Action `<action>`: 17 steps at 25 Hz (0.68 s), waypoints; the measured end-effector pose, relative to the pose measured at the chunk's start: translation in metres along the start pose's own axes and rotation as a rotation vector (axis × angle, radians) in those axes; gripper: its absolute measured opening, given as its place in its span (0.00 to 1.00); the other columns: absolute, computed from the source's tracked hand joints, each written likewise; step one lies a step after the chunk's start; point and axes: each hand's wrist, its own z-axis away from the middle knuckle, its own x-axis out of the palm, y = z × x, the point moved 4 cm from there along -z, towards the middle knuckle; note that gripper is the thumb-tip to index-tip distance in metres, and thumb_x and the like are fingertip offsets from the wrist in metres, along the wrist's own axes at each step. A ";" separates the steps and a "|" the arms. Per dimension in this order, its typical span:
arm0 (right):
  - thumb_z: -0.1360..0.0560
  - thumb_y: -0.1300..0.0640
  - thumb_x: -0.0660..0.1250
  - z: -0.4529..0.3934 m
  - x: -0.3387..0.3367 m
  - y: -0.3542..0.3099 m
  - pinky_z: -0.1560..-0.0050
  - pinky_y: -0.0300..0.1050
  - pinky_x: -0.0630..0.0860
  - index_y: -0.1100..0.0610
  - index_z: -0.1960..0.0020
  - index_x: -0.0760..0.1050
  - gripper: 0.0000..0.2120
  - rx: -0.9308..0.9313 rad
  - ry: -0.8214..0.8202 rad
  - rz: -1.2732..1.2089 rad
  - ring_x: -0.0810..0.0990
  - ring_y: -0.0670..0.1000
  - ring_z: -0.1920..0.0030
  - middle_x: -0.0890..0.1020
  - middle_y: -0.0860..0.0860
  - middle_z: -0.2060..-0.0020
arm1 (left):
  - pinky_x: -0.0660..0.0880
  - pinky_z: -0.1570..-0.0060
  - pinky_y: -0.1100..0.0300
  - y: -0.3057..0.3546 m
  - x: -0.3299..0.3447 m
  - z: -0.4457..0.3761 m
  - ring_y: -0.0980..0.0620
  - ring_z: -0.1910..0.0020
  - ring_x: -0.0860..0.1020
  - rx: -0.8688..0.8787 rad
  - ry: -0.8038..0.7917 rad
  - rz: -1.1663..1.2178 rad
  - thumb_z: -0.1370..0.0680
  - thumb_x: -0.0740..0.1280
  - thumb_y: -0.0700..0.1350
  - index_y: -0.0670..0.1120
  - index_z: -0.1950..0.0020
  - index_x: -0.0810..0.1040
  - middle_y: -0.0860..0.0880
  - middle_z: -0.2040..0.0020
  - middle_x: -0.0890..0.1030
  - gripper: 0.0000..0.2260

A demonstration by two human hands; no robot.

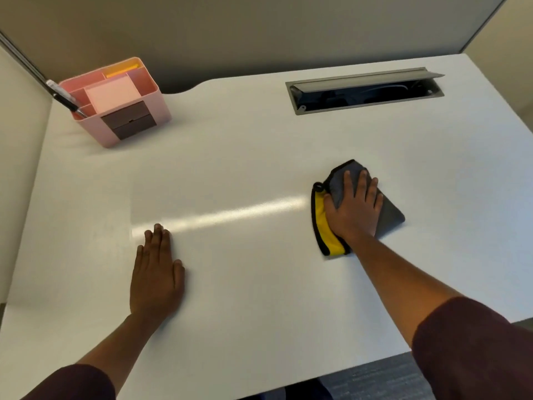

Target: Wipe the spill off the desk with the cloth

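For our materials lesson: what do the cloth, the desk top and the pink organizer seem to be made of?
Cloth: soft textile, probably microfibre; grey and yellow faces, black stitched edge, folds under the right hand.
Desk top: smooth white laminate, perhaps; slightly glossy, reflecting a streak of light.
Pink organizer: likely moulded plastic; matte, thin even walls, rounded corners.

- A white desk [259,157] fills most of the view, catching a bright streak of reflected light across its middle.
- Behind the desk stands a taupe partition wall [230,33]; a paler panel [17,157] flanks the desk's left edge.
- A grey cable tray [364,92], lid raised, is recessed into the desk's far right.
- Grey-blue carpet [375,379] shows below the desk's near edge.
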 end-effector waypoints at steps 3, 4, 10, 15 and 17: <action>0.21 0.29 0.48 -0.039 -0.001 -0.047 0.19 0.67 0.46 0.49 0.15 0.46 0.41 -0.041 -0.029 -0.023 0.44 0.65 0.16 0.47 0.59 0.15 | 0.50 0.19 0.47 -0.002 0.002 0.000 0.48 0.16 0.47 0.000 -0.003 -0.008 0.20 0.50 0.50 0.40 0.17 0.53 0.45 0.16 0.51 0.32; 0.22 0.30 0.49 -0.042 0.002 -0.070 0.19 0.67 0.46 0.49 0.15 0.48 0.41 -0.115 -0.033 -0.018 0.44 0.65 0.16 0.48 0.59 0.15 | 0.50 0.19 0.46 -0.003 0.002 0.000 0.48 0.16 0.47 0.002 -0.004 -0.012 0.20 0.49 0.50 0.40 0.17 0.53 0.45 0.16 0.51 0.32; 0.24 0.30 0.57 0.039 0.024 -0.144 0.17 0.62 0.45 0.45 0.15 0.53 0.42 -0.603 -0.099 -0.029 0.44 0.59 0.15 0.48 0.54 0.14 | 0.50 0.19 0.46 0.001 0.000 -0.004 0.50 0.16 0.47 -0.005 -0.014 -0.013 0.21 0.50 0.51 0.42 0.17 0.53 0.46 0.16 0.51 0.32; 0.24 0.28 0.60 0.073 0.019 -0.063 0.17 0.60 0.50 0.42 0.16 0.56 0.40 -0.677 -0.085 -0.030 0.45 0.56 0.15 0.49 0.49 0.14 | 0.51 0.19 0.47 0.038 -0.001 -0.047 0.48 0.16 0.49 0.067 0.000 0.030 0.21 0.52 0.51 0.42 0.18 0.56 0.47 0.16 0.52 0.31; 0.24 0.28 0.59 0.057 0.011 -0.034 0.18 0.61 0.51 0.42 0.16 0.54 0.41 -0.577 -0.055 0.009 0.46 0.57 0.15 0.49 0.50 0.14 | 0.53 0.20 0.46 0.051 0.003 -0.065 0.48 0.17 0.49 0.091 -0.007 0.019 0.19 0.52 0.54 0.42 0.18 0.55 0.47 0.16 0.52 0.31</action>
